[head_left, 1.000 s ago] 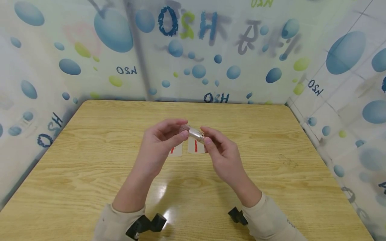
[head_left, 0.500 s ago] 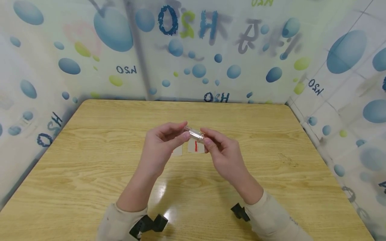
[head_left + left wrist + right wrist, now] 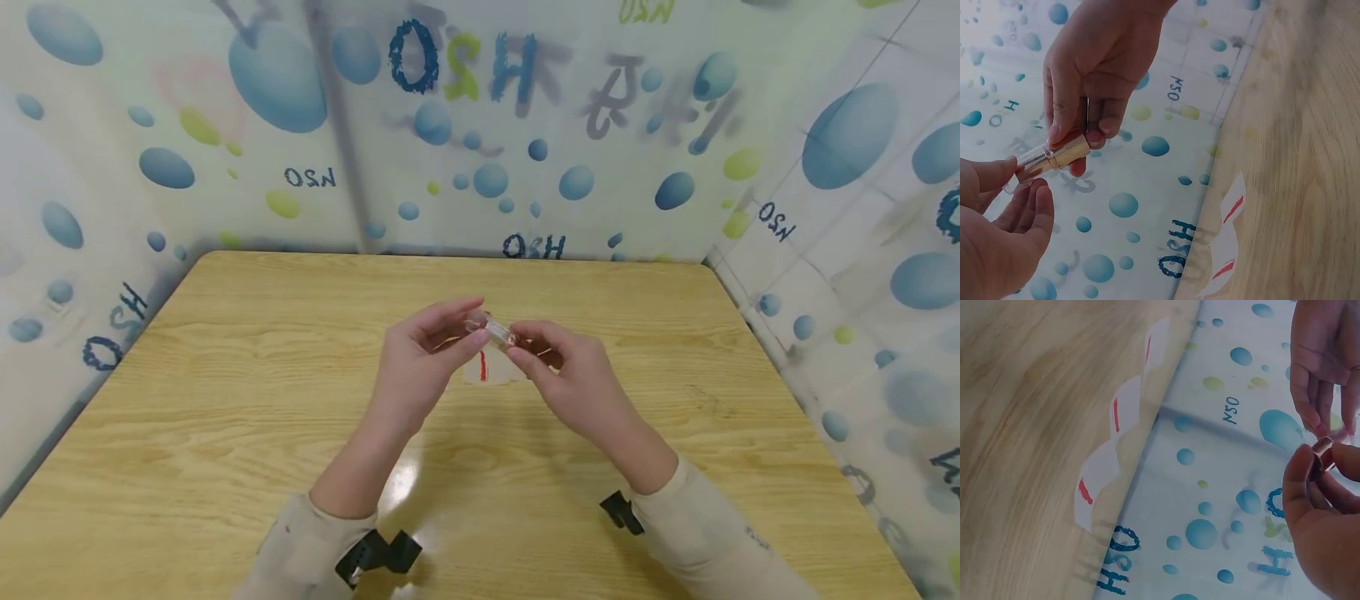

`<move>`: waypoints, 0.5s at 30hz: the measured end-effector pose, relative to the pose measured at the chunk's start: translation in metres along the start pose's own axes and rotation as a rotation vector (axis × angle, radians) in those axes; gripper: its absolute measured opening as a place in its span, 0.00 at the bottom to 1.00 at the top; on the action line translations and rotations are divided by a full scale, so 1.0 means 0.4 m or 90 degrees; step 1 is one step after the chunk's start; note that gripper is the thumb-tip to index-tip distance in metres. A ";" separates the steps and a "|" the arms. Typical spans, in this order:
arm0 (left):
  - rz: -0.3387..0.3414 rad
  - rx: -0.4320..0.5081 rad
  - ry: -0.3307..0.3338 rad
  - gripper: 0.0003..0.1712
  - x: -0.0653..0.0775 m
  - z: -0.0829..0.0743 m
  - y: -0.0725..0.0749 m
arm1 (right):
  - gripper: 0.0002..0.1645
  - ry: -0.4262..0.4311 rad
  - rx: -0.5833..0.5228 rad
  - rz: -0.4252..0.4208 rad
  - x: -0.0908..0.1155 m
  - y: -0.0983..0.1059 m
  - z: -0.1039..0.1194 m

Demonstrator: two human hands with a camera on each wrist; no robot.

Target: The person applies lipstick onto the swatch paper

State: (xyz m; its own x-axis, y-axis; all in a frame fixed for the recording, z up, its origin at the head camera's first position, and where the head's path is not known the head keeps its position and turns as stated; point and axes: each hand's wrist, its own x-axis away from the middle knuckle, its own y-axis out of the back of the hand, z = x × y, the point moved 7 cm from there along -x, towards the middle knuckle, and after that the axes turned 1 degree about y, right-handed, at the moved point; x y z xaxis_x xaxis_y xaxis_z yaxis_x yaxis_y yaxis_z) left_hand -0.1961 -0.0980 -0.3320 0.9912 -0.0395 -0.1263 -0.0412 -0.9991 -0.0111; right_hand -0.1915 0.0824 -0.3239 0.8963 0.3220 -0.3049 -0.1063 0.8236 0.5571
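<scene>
Above the middle of the table, both hands hold a shiny gold lipstick [image 3: 498, 334] with a clear end. My left hand [image 3: 420, 358] pinches the clear end between thumb and fingers. The other end is gripped by the thumb and fingertips of my right hand [image 3: 581, 375]. In the left wrist view the lipstick [image 3: 1041, 161] lies tilted between the two hands, its gold base towards the right hand. Only a small part of the lipstick [image 3: 1322, 453] shows in the right wrist view. Whether the clear end is seated or partly off, I cannot tell.
White paper pieces [image 3: 1125, 409], each with a red stroke, lie on the wooden table [image 3: 262, 417]; the hands partly cover them in the head view. Walls printed with blue drops [image 3: 491, 180] stand at the back and sides. Black camera mounts [image 3: 378, 557] sit on both sleeves.
Both hands have shifted slightly to the right together with the lipstick, still holding its two ends. The left paper piece is now hidden behind the left hand. The head view has shifted a little.
</scene>
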 end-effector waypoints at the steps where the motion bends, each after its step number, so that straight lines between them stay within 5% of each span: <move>1: 0.010 -0.010 -0.010 0.22 0.000 -0.004 -0.006 | 0.19 -0.009 -0.015 0.005 0.001 -0.001 -0.005; 8: 0.049 -0.041 -0.079 0.22 0.000 -0.026 -0.036 | 0.20 -0.044 -0.130 0.039 0.008 -0.010 -0.028; 15: 0.082 -0.057 -0.113 0.21 -0.008 -0.028 -0.061 | 0.21 -0.083 -0.133 0.053 0.012 -0.007 -0.046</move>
State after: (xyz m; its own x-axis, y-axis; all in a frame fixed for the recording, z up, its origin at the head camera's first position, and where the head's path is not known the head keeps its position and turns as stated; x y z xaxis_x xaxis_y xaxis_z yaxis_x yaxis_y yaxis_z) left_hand -0.1968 -0.0737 -0.3204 0.9408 -0.1707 -0.2929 -0.1466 -0.9839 0.1027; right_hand -0.1948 0.0901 -0.3411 0.9273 0.3410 -0.1545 -0.2568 0.8796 0.4004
